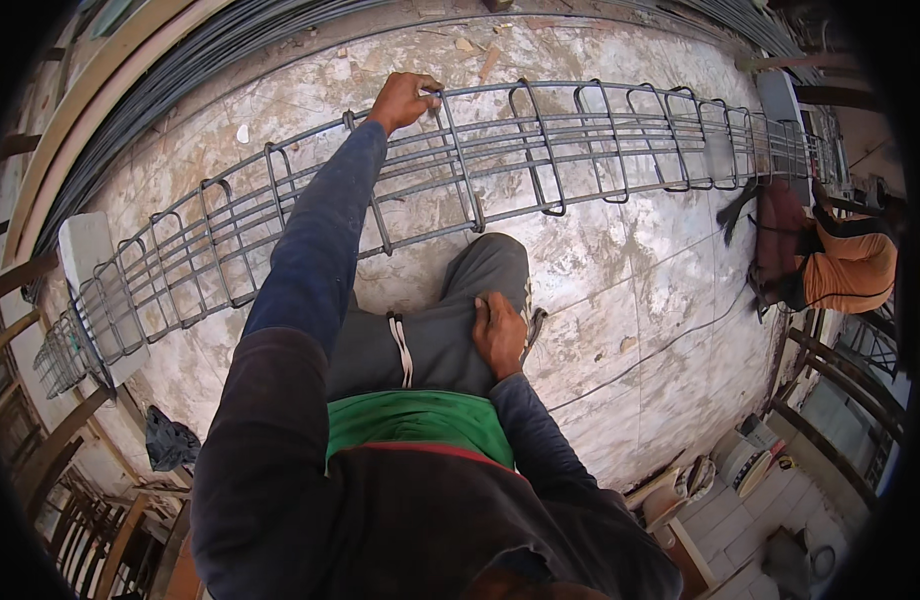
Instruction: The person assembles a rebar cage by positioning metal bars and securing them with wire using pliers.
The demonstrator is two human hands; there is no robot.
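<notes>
The left hand point(405, 100) reaches to twelve o'clock and clenches a top bar of the long grey steel rebar cage point(540, 150) lying propped across the stained concrete floor point(640, 290), steadying it, while the right hand point(500, 335) rests flat, holding nothing, on the grey-trousered knee point(480, 275) for balance.

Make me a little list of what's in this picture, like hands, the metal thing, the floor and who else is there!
left hand: left hand grips the top bar of the steel cage
right hand: right hand rests flat on the grey trouser leg
metal thing: long cage of bars and square loops, lying across the floor
floor: stained pale concrete floor
who else: a person in an orange shirt at the right edge
</notes>
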